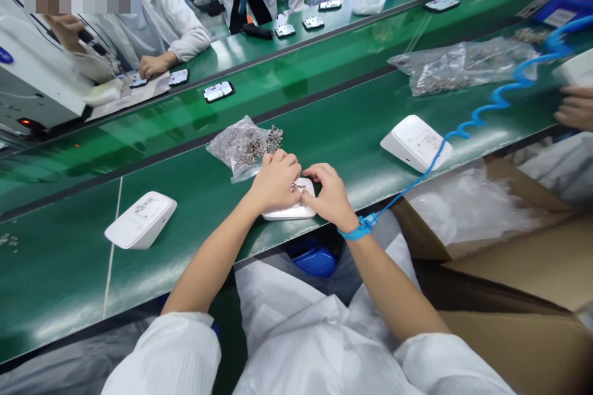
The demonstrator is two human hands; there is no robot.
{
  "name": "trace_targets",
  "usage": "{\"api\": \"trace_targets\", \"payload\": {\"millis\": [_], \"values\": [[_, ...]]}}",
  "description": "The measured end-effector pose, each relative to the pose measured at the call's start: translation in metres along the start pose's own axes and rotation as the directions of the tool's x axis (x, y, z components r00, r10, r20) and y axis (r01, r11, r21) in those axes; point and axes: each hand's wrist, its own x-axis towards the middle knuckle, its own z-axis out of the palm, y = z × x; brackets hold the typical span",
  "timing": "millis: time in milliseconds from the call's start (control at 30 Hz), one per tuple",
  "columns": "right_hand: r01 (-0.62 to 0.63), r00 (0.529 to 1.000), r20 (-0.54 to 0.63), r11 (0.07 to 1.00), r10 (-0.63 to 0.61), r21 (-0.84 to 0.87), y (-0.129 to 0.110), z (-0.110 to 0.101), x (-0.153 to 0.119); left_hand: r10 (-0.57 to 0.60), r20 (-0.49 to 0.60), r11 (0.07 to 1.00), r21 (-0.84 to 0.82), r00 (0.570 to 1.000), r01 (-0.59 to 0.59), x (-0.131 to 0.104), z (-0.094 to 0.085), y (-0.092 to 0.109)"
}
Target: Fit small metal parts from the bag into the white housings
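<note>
Across middle of view: green worktop [343, 166]. On worktop, clear plastic bag [227, 145]. Just nearer, white housing [290, 213] near worktop edge, under hands. Left hand [277, 182]: fingers bent over housing; cannot tell if clamped. Right hand [331, 194]: thumb and forefinger apart, at housing's right end. Blue strap [356, 232] around right wrist. Small metal parts [275, 137] heaped at bag's right end.

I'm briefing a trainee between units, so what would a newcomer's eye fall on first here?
Probably the coiled blue cord, running from a blue wristband toward the upper right. Next, at the centre, the left hand and right hand on a white device. Just beyond them, a clear bag of small metallic parts lies on the green bench.
</note>
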Motion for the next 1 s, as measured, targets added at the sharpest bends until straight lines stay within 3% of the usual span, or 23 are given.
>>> {"api": "trace_targets", "payload": {"millis": [567,733,867,1000], "values": [[-0.103,0.994,0.029,0.994,0.102,0.022,0.005,0.001,-0.003,-0.011,0.048,1.000,-0.014,0.999,0.011,-0.005,-0.002,-0.001],[-0.074,0.997,-0.018,0.995,0.076,0.067,0.016,0.001,-0.004,-0.074,0.177,0.997,-0.009,0.982,0.076,-0.039,-0.013,-0.015],[-0.102,0.995,-0.010,0.993,0.103,0.064,0.015,-0.002,-0.006,-0.257,0.133,0.965,0.094,0.957,0.246,-0.079,-0.018,-0.015],[-0.147,0.989,-0.025,0.987,0.149,0.063,0.013,-0.008,-0.010,-0.327,0.111,0.932,0.204,0.938,0.301,-0.105,-0.019,-0.009]]}}
